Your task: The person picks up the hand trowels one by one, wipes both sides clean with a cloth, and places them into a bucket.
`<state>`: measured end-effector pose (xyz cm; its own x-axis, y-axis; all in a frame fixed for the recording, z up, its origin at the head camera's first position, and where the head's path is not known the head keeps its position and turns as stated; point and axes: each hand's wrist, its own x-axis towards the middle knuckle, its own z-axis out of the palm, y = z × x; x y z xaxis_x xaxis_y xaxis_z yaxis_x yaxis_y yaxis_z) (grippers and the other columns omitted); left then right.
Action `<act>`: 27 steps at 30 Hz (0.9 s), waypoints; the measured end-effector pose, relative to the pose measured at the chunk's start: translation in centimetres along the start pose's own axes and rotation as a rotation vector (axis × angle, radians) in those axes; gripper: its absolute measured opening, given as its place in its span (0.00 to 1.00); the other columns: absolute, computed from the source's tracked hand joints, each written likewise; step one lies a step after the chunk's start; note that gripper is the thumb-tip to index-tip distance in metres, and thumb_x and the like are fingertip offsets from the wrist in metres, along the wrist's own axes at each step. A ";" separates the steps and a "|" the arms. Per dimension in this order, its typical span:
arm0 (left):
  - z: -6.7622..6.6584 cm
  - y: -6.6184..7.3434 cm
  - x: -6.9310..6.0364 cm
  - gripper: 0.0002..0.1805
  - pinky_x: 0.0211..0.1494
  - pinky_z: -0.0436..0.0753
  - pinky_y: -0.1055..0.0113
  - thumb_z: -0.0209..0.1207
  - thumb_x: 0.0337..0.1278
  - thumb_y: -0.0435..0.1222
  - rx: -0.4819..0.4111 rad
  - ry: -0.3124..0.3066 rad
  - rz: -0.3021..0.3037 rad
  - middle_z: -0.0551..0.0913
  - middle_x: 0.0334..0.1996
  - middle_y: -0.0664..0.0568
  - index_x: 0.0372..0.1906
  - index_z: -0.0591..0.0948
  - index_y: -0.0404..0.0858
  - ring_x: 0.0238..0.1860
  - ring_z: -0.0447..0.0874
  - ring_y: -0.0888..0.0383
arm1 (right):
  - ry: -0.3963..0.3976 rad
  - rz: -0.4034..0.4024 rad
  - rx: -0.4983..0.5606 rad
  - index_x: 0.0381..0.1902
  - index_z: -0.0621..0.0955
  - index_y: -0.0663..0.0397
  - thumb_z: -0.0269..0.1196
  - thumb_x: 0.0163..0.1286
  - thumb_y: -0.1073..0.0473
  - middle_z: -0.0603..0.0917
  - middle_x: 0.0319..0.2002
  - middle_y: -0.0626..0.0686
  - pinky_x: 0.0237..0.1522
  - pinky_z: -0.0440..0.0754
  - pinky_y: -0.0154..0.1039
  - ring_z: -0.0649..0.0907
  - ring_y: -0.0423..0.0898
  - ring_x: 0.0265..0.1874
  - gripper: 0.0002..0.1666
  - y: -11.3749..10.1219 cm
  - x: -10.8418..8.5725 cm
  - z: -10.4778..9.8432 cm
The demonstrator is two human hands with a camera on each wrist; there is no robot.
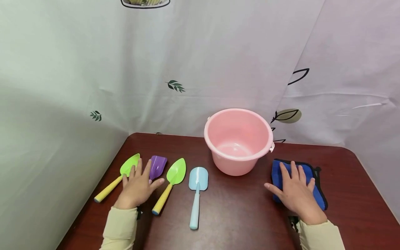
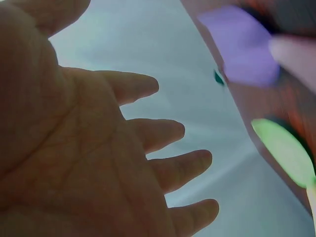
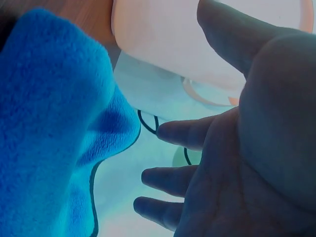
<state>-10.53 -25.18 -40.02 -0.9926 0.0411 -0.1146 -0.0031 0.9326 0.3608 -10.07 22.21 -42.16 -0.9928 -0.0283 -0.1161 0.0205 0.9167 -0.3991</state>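
Observation:
My left hand (image 1: 136, 188) hovers with spread fingers above a purple shovel (image 1: 158, 166), whose handle it hides. In the left wrist view, the palm (image 2: 74, 148) shows nothing held. A green trowel (image 1: 130, 164) with a yellow handle lies left of that hand, and a second green trowel (image 1: 176, 171) lies to its right. Farther right is a light blue shovel (image 1: 198, 178). My right hand (image 1: 296, 194) is spread over a folded blue cloth (image 1: 319, 198) with black edging. The right wrist view shows a gap between its fingers and the fuzzy cloth (image 3: 49, 108).
A pink bucket (image 1: 239, 166) stands at the back of the dark red table (image 1: 237, 215), between the light blue shovel and the cloth. White fabric (image 1: 200, 52) with leaf prints hangs behind the table and along its sides.

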 end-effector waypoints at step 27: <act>-2.0 -8.1 -0.1 0.54 0.63 0.49 0.22 0.53 0.66 0.63 0.078 -0.133 -0.138 0.46 0.70 0.15 0.73 0.55 0.19 0.68 0.46 0.16 | 0.001 0.076 -0.013 0.75 0.52 0.72 0.56 0.65 0.23 0.42 0.71 0.84 0.54 0.38 0.86 0.43 0.81 0.69 0.65 3.0 -0.2 -0.8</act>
<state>-10.67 -33.48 -41.08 -0.9585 -0.0464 -0.2813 -0.1230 0.9574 0.2613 -9.92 25.27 -42.56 -0.9885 0.0423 -0.1451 0.0948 0.9211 -0.3776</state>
